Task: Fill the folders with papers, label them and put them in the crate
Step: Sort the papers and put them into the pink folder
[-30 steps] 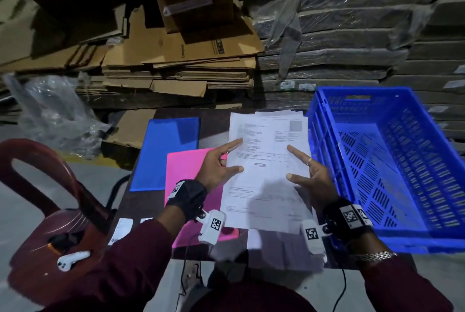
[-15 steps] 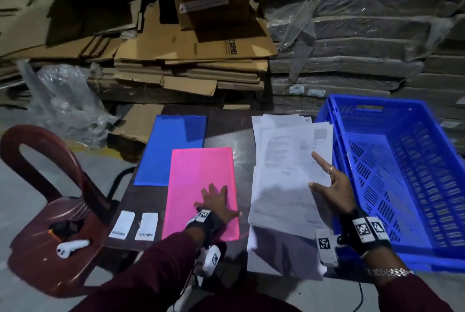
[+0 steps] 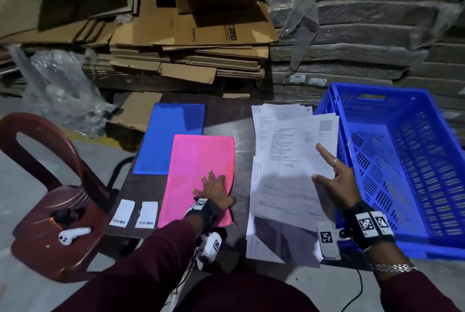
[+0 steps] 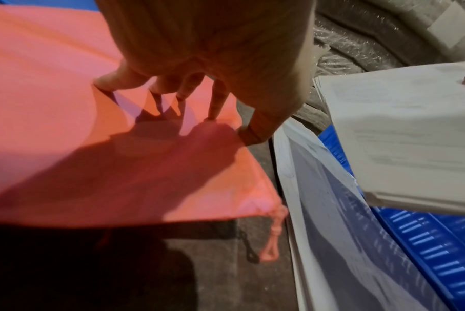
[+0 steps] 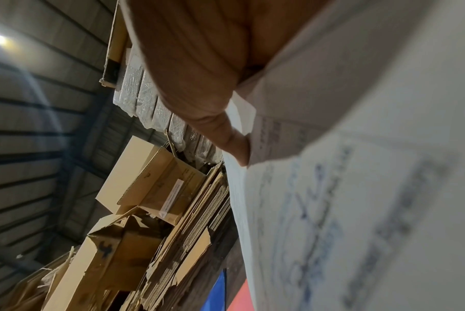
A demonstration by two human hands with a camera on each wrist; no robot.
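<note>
Dark table [image 3: 241, 140]: left hand [image 3: 214, 189] flat on smooth pink folder [image 3: 201, 160], right hand's [image 3: 334, 180] grip pinching printed sheets [image 3: 289, 160].

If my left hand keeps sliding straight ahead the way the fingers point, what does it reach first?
The left hand lies flat on the pink folder, fingers pointing away from you. It would cross the pink folder's far edge onto bare table; the blue folder sits slightly left, likely missed.

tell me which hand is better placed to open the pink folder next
Left, probably. The left hand already rests spread on the pink folder, while the right hand holds the papers.
</note>
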